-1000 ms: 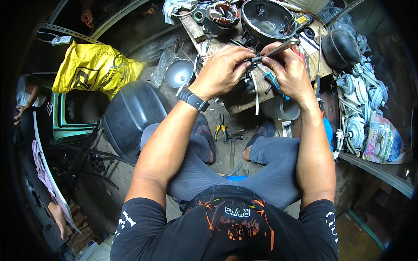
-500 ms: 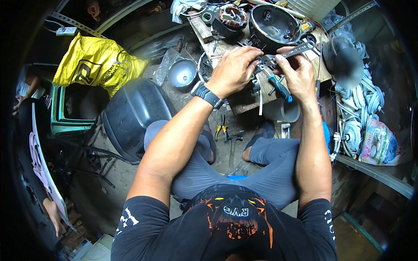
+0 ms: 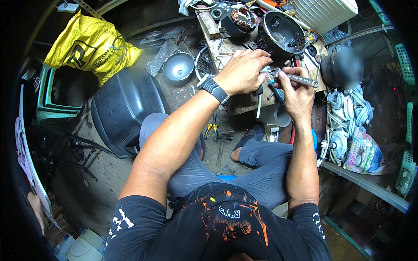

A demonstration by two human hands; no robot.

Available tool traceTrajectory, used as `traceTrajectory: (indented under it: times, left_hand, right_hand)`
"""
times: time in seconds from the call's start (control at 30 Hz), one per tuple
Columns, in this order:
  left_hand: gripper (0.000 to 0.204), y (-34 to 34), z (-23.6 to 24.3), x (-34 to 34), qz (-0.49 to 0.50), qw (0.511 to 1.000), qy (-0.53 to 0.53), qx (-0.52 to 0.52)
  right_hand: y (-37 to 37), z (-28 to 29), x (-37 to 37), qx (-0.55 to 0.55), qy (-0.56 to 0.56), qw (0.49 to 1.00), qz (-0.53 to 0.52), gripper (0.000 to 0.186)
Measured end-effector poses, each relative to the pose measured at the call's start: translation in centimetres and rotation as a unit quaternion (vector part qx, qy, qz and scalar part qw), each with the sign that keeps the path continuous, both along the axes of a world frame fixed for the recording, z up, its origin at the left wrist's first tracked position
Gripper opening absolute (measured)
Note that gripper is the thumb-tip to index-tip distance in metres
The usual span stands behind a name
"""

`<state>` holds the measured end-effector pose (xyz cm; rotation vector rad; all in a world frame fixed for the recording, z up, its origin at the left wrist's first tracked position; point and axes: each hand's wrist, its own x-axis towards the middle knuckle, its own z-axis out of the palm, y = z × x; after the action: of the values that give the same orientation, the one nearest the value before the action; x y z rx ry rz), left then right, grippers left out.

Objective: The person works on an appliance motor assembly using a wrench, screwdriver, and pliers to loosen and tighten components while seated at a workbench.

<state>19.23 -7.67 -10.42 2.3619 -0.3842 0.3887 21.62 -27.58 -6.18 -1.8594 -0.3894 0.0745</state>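
In my right hand (image 3: 298,99) is a metal adjustable wrench (image 3: 306,81), pinched by the handle between thumb and fingers. The jaw end of the wrench meets a small dark part close to my left fingertips. My left hand (image 3: 244,71), a dark watch on its wrist, curls over that part at the edge of a wooden bench (image 3: 244,105). Its fingers hide most of what they grip. Just below my hands lies a blue-and-black handled tool (image 3: 278,95). Beyond them are a black round housing (image 3: 283,32) and a motor stator with copper windings (image 3: 244,19).
Yellow-handled pliers (image 3: 212,130) and a hammer (image 3: 222,148) lie on the floor between my feet. A silver bowl (image 3: 178,68), a black case (image 3: 126,111) and a yellow sack (image 3: 89,48) are to the left. White fan parts (image 3: 348,108) crowd a shelf at right.
The wrench has swung round: its handle pointed up and right, and now points right and slightly down. My right hand has turned with it. The whole view has shifted a little.
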Motion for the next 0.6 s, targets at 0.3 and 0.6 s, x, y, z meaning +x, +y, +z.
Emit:
traceTrajectory:
  times: [0.3, 0.6]
  left_hand:
    - [0.094, 2.5, 0.2, -1.0, 0.03, 0.99, 0.084, 0.107]
    - [0.092, 1.2, 1.2, -2.6, 0.1, 0.981, 0.113, 0.123]
  right_hand:
    - [0.0, -0.4, -0.9, 0.014, -0.015, 1.0, 0.012, 0.021]
    - [0.1, -0.8, -1.4, -0.002, -0.019, 1.0, 0.013, 0.021]
